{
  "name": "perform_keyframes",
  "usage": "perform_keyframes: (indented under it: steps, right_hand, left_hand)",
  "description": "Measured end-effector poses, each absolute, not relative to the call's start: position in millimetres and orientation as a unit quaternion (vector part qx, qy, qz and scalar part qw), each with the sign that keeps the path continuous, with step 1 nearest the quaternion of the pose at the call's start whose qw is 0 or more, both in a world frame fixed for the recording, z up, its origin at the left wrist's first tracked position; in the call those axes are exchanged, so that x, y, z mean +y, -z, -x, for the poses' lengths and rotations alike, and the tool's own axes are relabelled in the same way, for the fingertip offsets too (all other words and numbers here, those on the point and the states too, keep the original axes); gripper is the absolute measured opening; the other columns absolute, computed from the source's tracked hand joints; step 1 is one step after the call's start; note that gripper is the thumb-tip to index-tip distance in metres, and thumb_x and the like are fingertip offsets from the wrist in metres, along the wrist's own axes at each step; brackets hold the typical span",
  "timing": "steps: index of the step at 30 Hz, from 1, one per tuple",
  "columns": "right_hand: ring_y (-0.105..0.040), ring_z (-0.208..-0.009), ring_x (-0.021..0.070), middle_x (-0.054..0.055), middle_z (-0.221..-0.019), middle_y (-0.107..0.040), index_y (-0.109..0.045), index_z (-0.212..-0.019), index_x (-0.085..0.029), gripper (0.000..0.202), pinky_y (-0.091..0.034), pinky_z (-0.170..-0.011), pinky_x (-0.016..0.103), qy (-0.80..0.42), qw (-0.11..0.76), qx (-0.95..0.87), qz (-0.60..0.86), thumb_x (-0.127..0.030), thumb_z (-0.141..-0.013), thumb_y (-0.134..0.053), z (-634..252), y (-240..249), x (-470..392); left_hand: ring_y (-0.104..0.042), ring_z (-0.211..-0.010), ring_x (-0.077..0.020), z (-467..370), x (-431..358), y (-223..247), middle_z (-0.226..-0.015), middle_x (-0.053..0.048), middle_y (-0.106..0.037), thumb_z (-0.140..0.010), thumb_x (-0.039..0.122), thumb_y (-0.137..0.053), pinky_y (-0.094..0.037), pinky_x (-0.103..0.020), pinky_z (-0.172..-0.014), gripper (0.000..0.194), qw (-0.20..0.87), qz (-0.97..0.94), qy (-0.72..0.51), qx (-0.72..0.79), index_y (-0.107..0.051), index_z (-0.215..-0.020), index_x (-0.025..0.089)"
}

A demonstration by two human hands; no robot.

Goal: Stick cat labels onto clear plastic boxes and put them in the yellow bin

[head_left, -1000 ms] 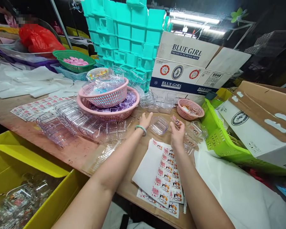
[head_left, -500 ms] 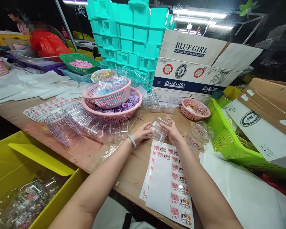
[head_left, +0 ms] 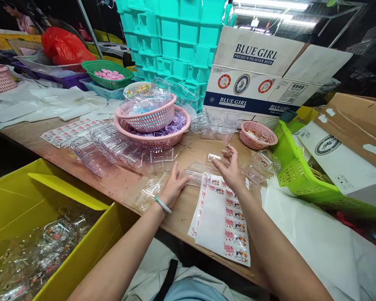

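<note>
At the middle of the table, my left hand (head_left: 174, 186) has its fingers stretched apart, their tips at the left edge of a clear plastic case (head_left: 198, 170). That case is see-through, so its outline is hard to follow. My right hand (head_left: 232, 171) is raised over its right side, pinching a small printed sticker (head_left: 228, 148) between the fingertips. Below the hands lie sticker sheets (head_left: 211, 221) with cat pictures and pink lettering, partly peeled to bare white backing. To the right of my right hand are clear cases with stickers (head_left: 265, 161).
Pink baskets (head_left: 153, 141) with purple pieces and clear parts stand behind rows of clear cases (head_left: 113, 144). A small pink basket (head_left: 258, 142), a green basket (head_left: 288, 175) and cartons (head_left: 247, 62) bound the right and back. A yellow bin (head_left: 81, 251) sits lower left.
My hands have drawn apart: the left moved left and down from the case, the right lifted slightly with the sticker. The case now sits lower, and the view has tilted down.
</note>
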State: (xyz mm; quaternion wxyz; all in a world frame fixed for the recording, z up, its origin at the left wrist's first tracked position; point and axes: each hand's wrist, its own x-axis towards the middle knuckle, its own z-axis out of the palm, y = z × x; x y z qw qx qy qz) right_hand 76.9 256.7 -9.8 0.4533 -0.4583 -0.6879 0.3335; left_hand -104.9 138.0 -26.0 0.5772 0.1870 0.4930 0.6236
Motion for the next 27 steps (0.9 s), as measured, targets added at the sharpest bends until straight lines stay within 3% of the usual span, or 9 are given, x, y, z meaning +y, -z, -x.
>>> perform_keyframes:
  steps: [3,6,12,17,27]
  right_hand:
    - [-0.060,-0.100,0.0214,0.008,-0.106,-0.063,-0.055,-0.108,-0.024,0.038,-0.049,-0.088,0.038,-0.367,0.512,-0.632,0.452,-0.047,-0.079,-0.064,-91,-1,203]
    - [-0.062,-0.076,0.0162,0.001,-0.081,-0.064,-0.061,-0.090,-0.023,0.021,-0.052,-0.076,0.033,-0.449,0.517,-0.579,0.442,-0.040,-0.080,-0.066,-105,-11,153]
    - [-0.059,-0.059,0.0151,0.000,-0.064,-0.064,-0.061,-0.081,-0.021,0.029,-0.051,-0.061,0.030,-0.505,0.447,-0.534,0.510,-0.046,-0.072,-0.073,-118,-8,116]
    - [-0.056,-0.055,0.0138,-0.001,-0.061,-0.062,-0.062,-0.080,-0.020,0.033,-0.044,-0.052,0.026,-0.501,0.392,-0.563,0.528,-0.051,-0.072,-0.071,-126,-2,112]
    - [-0.057,-0.056,0.0151,0.001,-0.062,-0.065,-0.063,-0.083,-0.019,0.034,-0.040,-0.049,0.025,-0.498,0.376,-0.556,0.549,-0.050,-0.073,-0.071,-125,7,104]
  left_hand:
    - [-0.056,-0.108,-0.0189,94,117,19,-0.123,-0.009,-0.056,-0.071,0.031,-0.074,-0.041,-0.031,-0.093,0.072,0.578,-0.198,-0.627,0.482,-0.044,-0.137,0.029]
    - [-0.056,-0.107,-0.0192,64,95,20,-0.122,-0.007,-0.057,-0.071,0.032,-0.075,-0.043,-0.032,-0.090,0.057,0.628,-0.205,-0.613,0.434,-0.056,-0.125,0.028]
    - [-0.058,-0.095,-0.0160,18,86,41,-0.101,-0.006,-0.063,-0.070,0.040,-0.075,-0.042,-0.030,-0.090,0.047,0.650,-0.178,-0.593,0.441,-0.065,-0.112,0.019]
    - [-0.059,-0.093,-0.0162,21,91,45,-0.093,-0.004,-0.065,-0.069,0.040,-0.075,-0.042,-0.030,-0.089,0.047,0.662,-0.176,-0.582,0.439,-0.066,-0.110,0.019]
    - [-0.056,-0.093,-0.0154,20,90,46,-0.094,-0.004,-0.062,-0.073,0.043,-0.072,-0.042,-0.027,-0.086,0.048,0.656,-0.184,-0.577,0.450,-0.065,-0.115,0.020]
